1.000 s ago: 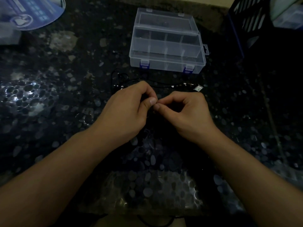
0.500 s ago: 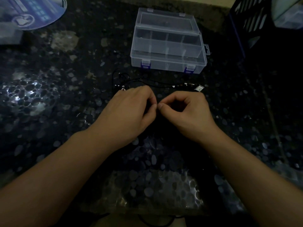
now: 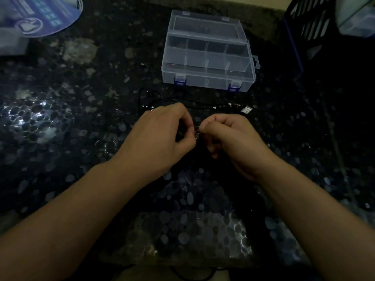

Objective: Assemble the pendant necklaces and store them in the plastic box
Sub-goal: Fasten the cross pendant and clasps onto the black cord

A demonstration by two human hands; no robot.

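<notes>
Dim light, speckled dark table (image 3: pixel 60 122). My left hand (image 3: pixel 162 136) and right hand (image 3: pixel 231 138) meet fingertip to fingertip over the middle of the table, each pinching one side of a small glinting metal piece (image 3: pixel 196 133) — a clasp or pendant fitting by my guess; too small and dark to name. Remaining fingers curled in.

The black cord (image 3: pixel 182 102) lies on the table just beyond my knuckles, a loose loop to the left and a straight run to the right ending near a small pale pendant (image 3: pixel 246 110). The clear plastic box (image 3: pixel 209 78) sits farther back, lid open, compartments apparently bare.

Handling judgement: the cord is limp and nearly weightless, will snag and tangle if dragged; best lifted near the metal ends. The fitting looks smooth and slippery, likely to slip from a loose pinch and vanish against this pattern. Firm fingertip hold, low over the table.
</notes>
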